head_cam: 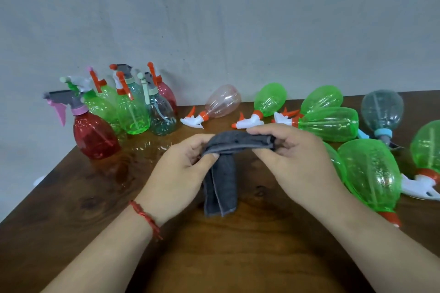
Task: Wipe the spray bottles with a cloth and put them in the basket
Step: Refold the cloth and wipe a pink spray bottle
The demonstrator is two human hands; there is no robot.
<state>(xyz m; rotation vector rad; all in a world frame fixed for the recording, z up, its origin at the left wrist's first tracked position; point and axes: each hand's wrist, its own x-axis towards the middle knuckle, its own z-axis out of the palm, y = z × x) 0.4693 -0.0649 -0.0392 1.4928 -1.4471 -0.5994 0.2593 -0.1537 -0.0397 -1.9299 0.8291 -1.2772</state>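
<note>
Gripping 1 grey cloth (pixel 221 183) in left hand (pixel 181 173) and right hand (pixel 292 159), 2 red bottles (pixel 95 138) (pixel 167 94) standing

Matt grey cloth (pixel 222 173); glossy see-through plastic spray bottles (pixel 371 171); polished dark wood table (pixel 100 197); plain matt wall (pixel 214 19).

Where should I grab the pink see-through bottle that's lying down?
Grab the pink bottle round its fat middle, coming down from above. It lies on its side with its top free, and its sprayer end is thin and pokey.
</note>
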